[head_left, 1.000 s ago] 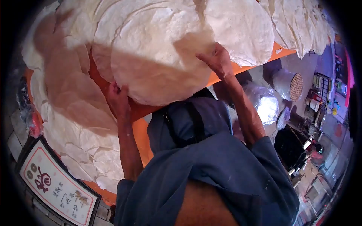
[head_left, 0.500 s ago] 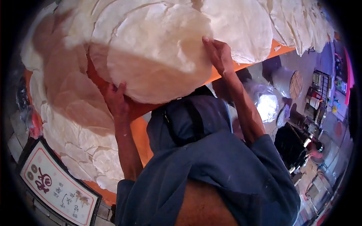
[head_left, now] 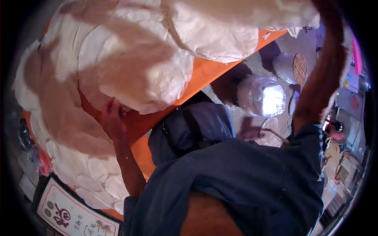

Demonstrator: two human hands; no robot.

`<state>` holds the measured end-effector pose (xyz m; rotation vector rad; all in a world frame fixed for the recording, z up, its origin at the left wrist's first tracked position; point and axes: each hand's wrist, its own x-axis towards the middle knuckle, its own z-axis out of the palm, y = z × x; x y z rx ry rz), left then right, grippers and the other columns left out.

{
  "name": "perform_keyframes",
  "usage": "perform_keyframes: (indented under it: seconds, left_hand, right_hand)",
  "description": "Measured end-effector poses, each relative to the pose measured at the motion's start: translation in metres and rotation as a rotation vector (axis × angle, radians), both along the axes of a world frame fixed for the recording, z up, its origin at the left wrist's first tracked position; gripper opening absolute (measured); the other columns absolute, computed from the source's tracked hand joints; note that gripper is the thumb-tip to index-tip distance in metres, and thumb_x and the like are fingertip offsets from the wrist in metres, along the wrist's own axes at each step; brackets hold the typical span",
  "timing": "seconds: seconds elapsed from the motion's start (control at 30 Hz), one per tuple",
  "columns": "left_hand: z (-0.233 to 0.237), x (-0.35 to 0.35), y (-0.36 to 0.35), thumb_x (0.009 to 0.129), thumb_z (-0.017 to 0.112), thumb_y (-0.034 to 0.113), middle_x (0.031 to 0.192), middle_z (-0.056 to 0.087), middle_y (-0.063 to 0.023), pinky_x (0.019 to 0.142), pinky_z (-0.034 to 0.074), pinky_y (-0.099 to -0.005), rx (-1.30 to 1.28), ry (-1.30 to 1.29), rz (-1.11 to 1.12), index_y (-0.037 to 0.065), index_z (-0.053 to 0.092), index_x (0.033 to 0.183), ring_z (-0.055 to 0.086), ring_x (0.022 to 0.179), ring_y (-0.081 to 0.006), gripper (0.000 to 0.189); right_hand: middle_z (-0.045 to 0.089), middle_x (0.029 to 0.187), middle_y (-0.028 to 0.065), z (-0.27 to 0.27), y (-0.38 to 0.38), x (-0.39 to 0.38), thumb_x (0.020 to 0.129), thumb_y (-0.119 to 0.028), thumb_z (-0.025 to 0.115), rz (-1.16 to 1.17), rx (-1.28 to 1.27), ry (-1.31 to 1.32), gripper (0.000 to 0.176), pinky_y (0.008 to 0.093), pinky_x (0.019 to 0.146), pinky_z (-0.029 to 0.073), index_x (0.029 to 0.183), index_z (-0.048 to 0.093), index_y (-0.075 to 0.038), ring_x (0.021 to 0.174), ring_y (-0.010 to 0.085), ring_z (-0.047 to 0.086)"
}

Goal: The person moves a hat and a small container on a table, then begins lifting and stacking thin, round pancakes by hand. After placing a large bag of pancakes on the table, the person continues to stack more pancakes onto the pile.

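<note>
Thin, pale round sheets (head_left: 141,67) lie overlapped on an orange surface (head_left: 208,74). My left hand (head_left: 113,118) is at the near edge of one round sheet, fingers loosely bent and thumb a little apart. No sheet shows between them, though the fingertips touch or nearly touch that edge. My right arm stretches up along the right side and leaves the view at the top, so its hand is out of sight. Near that arm, a smoother pale sheet (head_left: 252,11) spans the top of the view over other sheets. Whether the right hand holds it cannot be seen.
A framed sign with characters (head_left: 78,210) stands at lower left. On the floor to the right are a plastic-wrapped bundle (head_left: 262,96) and a wrapped cylinder with a woven end (head_left: 299,69). Assorted items clutter the far right.
Both hands held a large round sheet by its edges. That sheet no longer lies between them, and a smooth sheet now shows at the top. My right arm has swung up and right.
</note>
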<state>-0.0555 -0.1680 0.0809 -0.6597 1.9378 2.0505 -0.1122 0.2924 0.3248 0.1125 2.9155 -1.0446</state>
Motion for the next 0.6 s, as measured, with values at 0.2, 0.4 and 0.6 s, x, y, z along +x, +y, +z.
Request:
perform_keyframes:
  seconds: [0.2, 0.4, 0.6]
  left_hand:
    - [0.018, -0.02, 0.052, 0.092, 0.063, 0.009, 0.079, 0.058, -0.0005, 0.053, 0.042, -0.0219, -0.045, 0.032, -0.175, 0.002, 0.059, 0.11, 0.053, 0.063, -0.0079, 0.019]
    - [0.017, -0.04, 0.103, 0.09, 0.065, 0.009, 0.08, 0.059, -0.0002, 0.054, 0.044, -0.0209, -0.113, 0.111, -0.376, 0.002, 0.062, 0.106, 0.053, 0.063, -0.0072, 0.018]
    - [0.002, -0.077, 0.164, 0.086, 0.071, 0.011, 0.093, 0.061, -0.0018, 0.071, 0.047, -0.0227, -0.241, 0.346, -0.64, -0.001, 0.061, 0.115, 0.057, 0.085, -0.0101, 0.032]
  right_hand:
    - [0.062, 0.071, 0.0071, -0.027, 0.007, -0.001, 0.086, -0.011, 0.059, 0.213, 0.765, 0.758, 0.011, 0.0358, 0.051, 0.049, 0.094, 0.066, -0.008, 0.059, 0.0225, 0.061]
    - [0.062, 0.082, 0.0151, -0.228, -0.004, 0.068, 0.08, -0.009, 0.058, 0.206, 0.445, 0.474, 0.008, 0.0439, 0.065, 0.055, 0.087, 0.063, -0.009, 0.077, 0.0343, 0.065]
    - [0.057, 0.082, 0.0102, -0.261, -0.013, 0.079, 0.075, -0.021, 0.069, 0.069, 0.372, 0.263, 0.014, 0.0426, 0.064, 0.053, 0.084, 0.062, -0.012, 0.081, 0.0323, 0.062]
